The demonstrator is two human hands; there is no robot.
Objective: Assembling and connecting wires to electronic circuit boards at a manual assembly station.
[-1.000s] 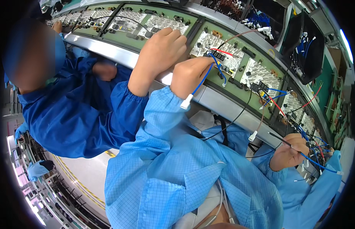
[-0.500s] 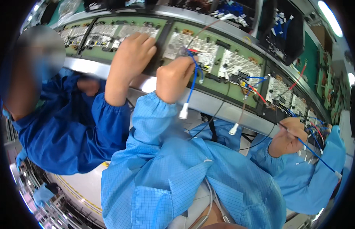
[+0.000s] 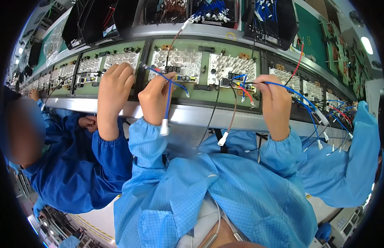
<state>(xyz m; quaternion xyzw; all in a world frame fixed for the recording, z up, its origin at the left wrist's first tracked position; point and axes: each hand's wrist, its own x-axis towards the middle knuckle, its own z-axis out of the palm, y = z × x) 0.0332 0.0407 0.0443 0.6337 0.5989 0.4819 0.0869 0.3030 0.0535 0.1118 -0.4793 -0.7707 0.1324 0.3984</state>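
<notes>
both left hand (image 3: 152,100) and right hand (image 3: 276,102) hold blue wires (image 3: 168,101) (one white-tipped).

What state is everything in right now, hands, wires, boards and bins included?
Left hand: curled at a circuit board, exact grip hidden
Right hand: pinching a blue wire
Circuit board: seated in a green tray
White plug on the brown wire: dangling, unconnected
Rightmost black bin: open, loose blue wires inside
Other person's hand: curled, beside the left hand
Lamp: lit

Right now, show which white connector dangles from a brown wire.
The connector between left hand and right hand, on brown wire; the one below the left hand hangs by a blue wire.
</notes>
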